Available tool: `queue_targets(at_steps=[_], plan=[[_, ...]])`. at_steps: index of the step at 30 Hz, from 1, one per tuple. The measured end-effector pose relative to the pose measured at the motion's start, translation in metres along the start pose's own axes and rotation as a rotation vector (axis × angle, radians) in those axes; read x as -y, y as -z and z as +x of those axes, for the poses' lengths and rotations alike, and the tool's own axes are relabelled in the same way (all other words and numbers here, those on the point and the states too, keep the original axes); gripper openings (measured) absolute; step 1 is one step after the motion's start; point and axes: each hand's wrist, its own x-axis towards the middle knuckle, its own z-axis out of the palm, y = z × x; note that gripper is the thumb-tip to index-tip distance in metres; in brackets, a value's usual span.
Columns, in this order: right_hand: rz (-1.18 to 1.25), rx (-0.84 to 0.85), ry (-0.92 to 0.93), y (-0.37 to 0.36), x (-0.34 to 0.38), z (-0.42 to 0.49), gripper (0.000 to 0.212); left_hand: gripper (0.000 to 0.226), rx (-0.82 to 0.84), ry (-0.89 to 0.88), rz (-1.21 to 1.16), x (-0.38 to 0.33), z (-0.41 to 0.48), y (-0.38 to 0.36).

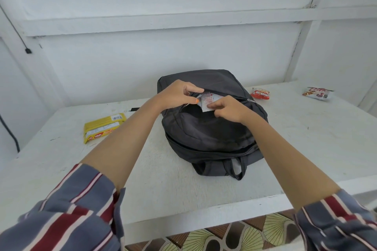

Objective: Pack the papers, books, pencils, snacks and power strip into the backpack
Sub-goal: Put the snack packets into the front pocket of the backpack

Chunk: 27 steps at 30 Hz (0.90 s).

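Observation:
A dark grey backpack (212, 134) lies flat in the middle of the white table, its front pocket unzipped. A white snack packet with red print (207, 100) sticks halfway out of that pocket. My left hand (179, 93) pinches the pocket's upper edge and holds it up. My right hand (226, 108) grips the packet's lower right part with curled fingers. A yellow wafer pack (103, 127) lies to the left of the backpack. A red snack packet (260, 93) and a white and red snack packet (317, 93) lie to the right.
The white table (163, 179) stands against a white panelled wall, its front edge close to me. A black cable (9, 130) hangs at the far left. Patterned floor (234, 234) shows below the table edge. The backpack's carry handle (236, 167) points toward me.

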Motion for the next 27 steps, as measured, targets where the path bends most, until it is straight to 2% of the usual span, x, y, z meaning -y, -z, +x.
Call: queue_targets(at_steps=[8, 11, 14, 18, 23, 27], plan=[[-0.141, 0.037, 0.028, 0.001, 0.004, 0.006, 0.054, 0.041, 0.025, 0.011, 0.033, -0.003, -0.002, 0.001], [-0.066, 0.082, 0.048, 0.009, 0.003, -0.002, 0.046, 0.036, 0.074, 0.036, 0.028, -0.005, -0.002, 0.000], [0.037, 0.094, 0.075, 0.024, -0.001, -0.014, 0.032, 0.019, 0.116, 0.040, 0.022, -0.009, -0.002, -0.002], [0.217, -0.044, 0.049, 0.041, -0.016, -0.025, 0.033, 0.017, 0.047, 0.039, 0.105, -0.019, 0.008, -0.009], [0.331, -0.186, -0.010, 0.056, -0.039, -0.038, 0.035, 0.015, -0.119, -0.050, 0.124, -0.035, 0.033, -0.026], [0.327, -0.281, -0.076, 0.072, -0.065, -0.049, 0.034, 0.008, -0.122, -0.139, 0.088, -0.054, 0.057, -0.049]])
